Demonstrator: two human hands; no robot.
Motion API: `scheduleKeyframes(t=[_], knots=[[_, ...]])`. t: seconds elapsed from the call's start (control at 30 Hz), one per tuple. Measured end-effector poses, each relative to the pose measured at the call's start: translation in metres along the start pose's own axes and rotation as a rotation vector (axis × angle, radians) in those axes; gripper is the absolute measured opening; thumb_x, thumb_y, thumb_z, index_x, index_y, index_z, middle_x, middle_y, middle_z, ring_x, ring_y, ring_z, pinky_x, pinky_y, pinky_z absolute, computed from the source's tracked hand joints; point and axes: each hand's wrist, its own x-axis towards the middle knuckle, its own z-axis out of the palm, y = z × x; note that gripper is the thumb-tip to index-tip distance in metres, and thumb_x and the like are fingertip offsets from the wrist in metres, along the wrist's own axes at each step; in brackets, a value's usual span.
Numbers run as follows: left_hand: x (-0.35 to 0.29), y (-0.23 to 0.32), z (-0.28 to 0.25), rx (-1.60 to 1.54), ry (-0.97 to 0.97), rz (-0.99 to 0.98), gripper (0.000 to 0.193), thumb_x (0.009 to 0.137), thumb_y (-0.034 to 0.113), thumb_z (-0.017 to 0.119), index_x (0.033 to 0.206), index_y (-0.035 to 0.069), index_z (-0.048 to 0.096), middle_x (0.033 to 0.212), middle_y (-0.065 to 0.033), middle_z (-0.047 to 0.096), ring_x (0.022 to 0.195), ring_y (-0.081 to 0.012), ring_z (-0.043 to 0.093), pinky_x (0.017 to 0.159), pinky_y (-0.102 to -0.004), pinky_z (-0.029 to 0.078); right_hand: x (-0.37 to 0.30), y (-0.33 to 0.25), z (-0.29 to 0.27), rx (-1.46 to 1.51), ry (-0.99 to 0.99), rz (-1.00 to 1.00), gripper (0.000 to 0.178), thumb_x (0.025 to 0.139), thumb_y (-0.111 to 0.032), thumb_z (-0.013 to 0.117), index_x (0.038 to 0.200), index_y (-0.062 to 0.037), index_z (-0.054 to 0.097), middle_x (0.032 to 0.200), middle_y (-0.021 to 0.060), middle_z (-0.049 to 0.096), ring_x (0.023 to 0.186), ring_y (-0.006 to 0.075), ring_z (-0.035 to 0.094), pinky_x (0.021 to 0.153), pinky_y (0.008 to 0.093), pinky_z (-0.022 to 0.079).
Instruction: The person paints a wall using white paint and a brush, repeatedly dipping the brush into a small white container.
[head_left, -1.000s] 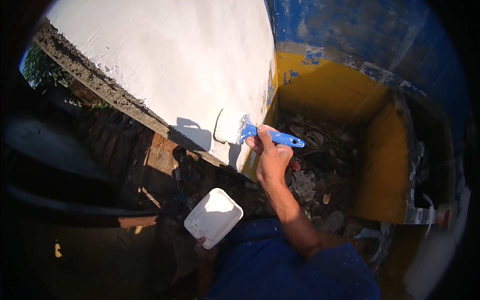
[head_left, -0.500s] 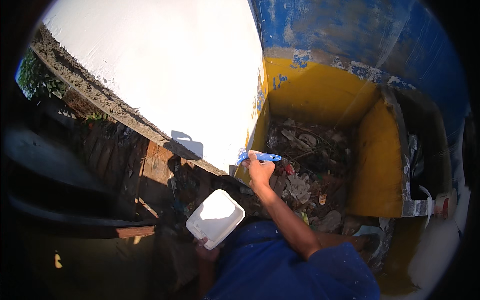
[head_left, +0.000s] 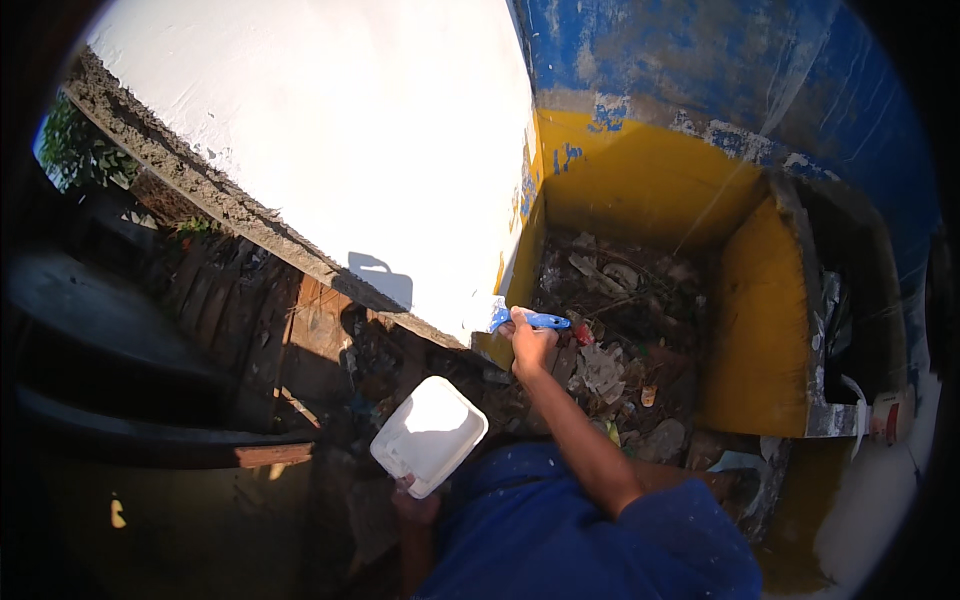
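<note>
A blue-handled paintbrush (head_left: 545, 320) is gripped in my right hand (head_left: 532, 343), its handle end pointing right. The bristles meet the lower corner of the bright white wall (head_left: 350, 130), where white paint borders a yellow strip. Lower down and to the left, my left hand (head_left: 415, 505) holds a square white plastic tub (head_left: 440, 425) by its near edge. White paint shows inside the tub, with part of it in glare and part in shade. The left fingers are partly hidden behind the tub.
Rubble and litter (head_left: 600, 370) fill the recess beside the yellow low wall (head_left: 760, 330). Rough concrete (head_left: 230, 215) edges the white wall's underside. Wooden boards (head_left: 310, 340) lie below it. A peeling blue wall (head_left: 700, 60) rises behind, and a white container (head_left: 890, 415) stands at right.
My right hand and the brush sit slightly farther right and lower in view, still at the wall's corner. The tub has hardly moved. The whole view has shifted a little.
</note>
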Motion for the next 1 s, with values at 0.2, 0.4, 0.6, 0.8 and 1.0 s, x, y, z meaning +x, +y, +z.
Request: scheduleKeyframes(t=[0.2, 0.4, 0.6, 0.8, 1.0], knots=[[-0.005, 0.003, 0.006, 0.023, -0.024, -0.024, 0.068, 0.075, 0.018, 0.057, 0.135, 0.005, 0.029, 0.127, -0.0167, 0.044, 0.117, -0.0349, 0.045, 0.097, -0.0498, 0.039, -0.085, -0.092, 0.055, 0.246, -0.384, -0.193, 0.019, 0.082, -0.004, 0.064, 0.094, 0.0094, 0.057, 0.079, 0.0132, 0.061, 0.065, 0.0178, 0.062, 0.06, 0.0277, 0.055], [0.0, 0.0, -0.009, -0.064, -0.05, 0.0, 0.066, 0.076, 0.011, 0.055, 0.135, 0.005, 0.028, 0.128, -0.0164, 0.044, 0.118, -0.034, 0.044, 0.099, -0.0501, 0.037, -0.102, -0.116, 0.058, 0.361, -0.542, -0.117, 0.022, 0.083, -0.006, 0.064, 0.097, 0.0082, 0.056, 0.078, 0.0121, 0.061, 0.064, 0.0181, 0.062, 0.063, 0.0274, 0.055], [0.003, 0.002, 0.005, -0.096, -0.074, -0.013, 0.066, 0.076, 0.011, 0.056, 0.135, 0.004, 0.028, 0.128, -0.0168, 0.044, 0.118, -0.0333, 0.044, 0.1, -0.0489, 0.036, -0.037, 0.012, -0.023, -0.072, -0.031, 0.006, 0.012, 0.085, -0.006, 0.061, 0.088, 0.0055, 0.06, 0.078, 0.0108, 0.063, 0.065, 0.0156, 0.062, 0.06, 0.0261, 0.054], [-0.002, 0.007, 0.003, -0.029, -0.007, -0.024, 0.066, 0.074, 0.007, 0.056, 0.134, 0.003, 0.03, 0.126, -0.0168, 0.045, 0.118, -0.0326, 0.044, 0.102, -0.0465, 0.035, -0.119, -0.103, 0.045, 0.372, -0.441, -0.095, 0.021, 0.083, -0.005, 0.064, 0.097, 0.0076, 0.056, 0.078, 0.0119, 0.061, 0.063, 0.0177, 0.061, 0.062, 0.0272, 0.053], [0.005, 0.003, -0.022, -0.055, -0.034, 0.018, 0.067, 0.073, 0.006, 0.056, 0.135, 0.004, 0.03, 0.125, -0.017, 0.045, 0.117, -0.0337, 0.044, 0.099, -0.0491, 0.038, -0.11, -0.095, 0.043, 0.332, -0.464, -0.041, 0.018, 0.084, -0.005, 0.063, 0.095, 0.0077, 0.056, 0.081, 0.0115, 0.061, 0.067, 0.0183, 0.062, 0.063, 0.0292, 0.055]])
